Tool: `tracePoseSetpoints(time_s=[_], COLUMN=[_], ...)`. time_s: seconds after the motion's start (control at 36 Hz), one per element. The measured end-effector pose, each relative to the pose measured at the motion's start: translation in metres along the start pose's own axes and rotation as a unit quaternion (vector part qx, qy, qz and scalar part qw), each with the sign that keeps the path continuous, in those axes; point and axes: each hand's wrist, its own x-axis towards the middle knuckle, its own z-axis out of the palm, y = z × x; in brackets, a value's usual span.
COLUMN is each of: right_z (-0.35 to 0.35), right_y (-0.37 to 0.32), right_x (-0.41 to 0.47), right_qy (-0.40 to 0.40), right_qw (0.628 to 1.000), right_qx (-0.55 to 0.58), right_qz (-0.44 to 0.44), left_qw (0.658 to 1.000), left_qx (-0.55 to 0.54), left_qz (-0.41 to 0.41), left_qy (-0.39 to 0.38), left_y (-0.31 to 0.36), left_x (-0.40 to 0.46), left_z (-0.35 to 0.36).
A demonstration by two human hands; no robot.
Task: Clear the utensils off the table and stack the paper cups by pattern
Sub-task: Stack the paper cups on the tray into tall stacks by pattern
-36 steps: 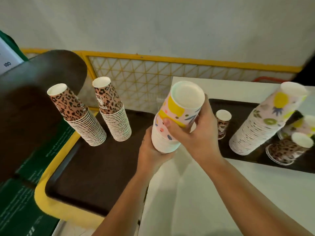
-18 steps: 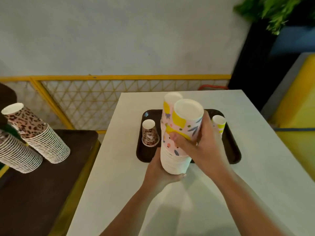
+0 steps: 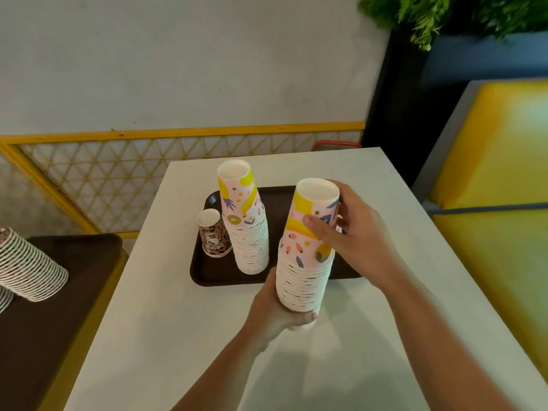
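You hold a stack of pink-and-yellow patterned cups (image 3: pixel 307 256) upside down above the white table (image 3: pixel 370 336), near the front edge of the dark tray (image 3: pixel 204 271). Your left hand (image 3: pixel 274 312) cups the stack's bottom rims, and your right hand (image 3: pixel 353 232) wraps round the top cup. On the tray a second patterned stack (image 3: pixel 244 221) stands upside down, with a single leopard-print cup (image 3: pixel 214 234) just beside it on its left. At the left edge, a leopard-print stack (image 3: pixel 28 266) leans on a brown surface (image 3: pixel 50 336).
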Motion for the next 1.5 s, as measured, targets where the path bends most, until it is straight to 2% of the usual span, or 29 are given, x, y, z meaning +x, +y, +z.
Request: tracePoseSetpoints(time_s=[0.39, 0.56, 0.72, 0.92, 1.08, 1.22, 1.33, 1.44, 1.5], right_z=[0.009, 0.008, 0.006, 0.007, 0.000, -0.016, -0.037, -0.040, -0.031], right_y=[0.007, 0.011, 0.015, 0.021, 0.017, 0.005, 0.013, 0.038, 0.056], right_x=[0.016, 0.020, 0.027, 0.031, 0.038, 0.052, 0.076, 0.100, 0.109], right_qy=[0.070, 0.076, 0.042, 0.063, 0.095, 0.163, 0.252, 0.331, 0.331], right_qw=[0.997, 0.997, 0.999, 0.997, 0.995, 0.982, 0.948, 0.934, 0.942], right_qx=[-0.042, -0.011, -0.009, -0.027, 0.010, 0.088, 0.192, 0.129, 0.055], right_qz=[0.014, 0.013, 0.002, -0.017, -0.036, -0.038, -0.030, -0.023, -0.016], left_qw=[0.999, 0.999, 0.999, 1.000, 1.000, 1.000, 1.000, 0.999, 0.999], left_qx=[0.033, 0.027, 0.014, 0.013, 0.002, 0.003, 0.000, -0.012, -0.014], left_qz=[0.010, 0.008, 0.006, -0.001, -0.008, -0.015, -0.021, -0.030, -0.031], left_qy=[-0.024, -0.035, -0.035, -0.027, -0.017, -0.008, 0.007, 0.018, 0.018], left_y=[0.000, -0.004, -0.006, -0.007, -0.009, -0.010, -0.012, -0.013, -0.013], left_x=[0.018, 0.021, 0.024, 0.026, 0.026, 0.025, 0.025, 0.024, 0.025], left_z=[-0.010, -0.009, -0.006, -0.003, -0.001, -0.001, -0.002, -0.003, -0.003])
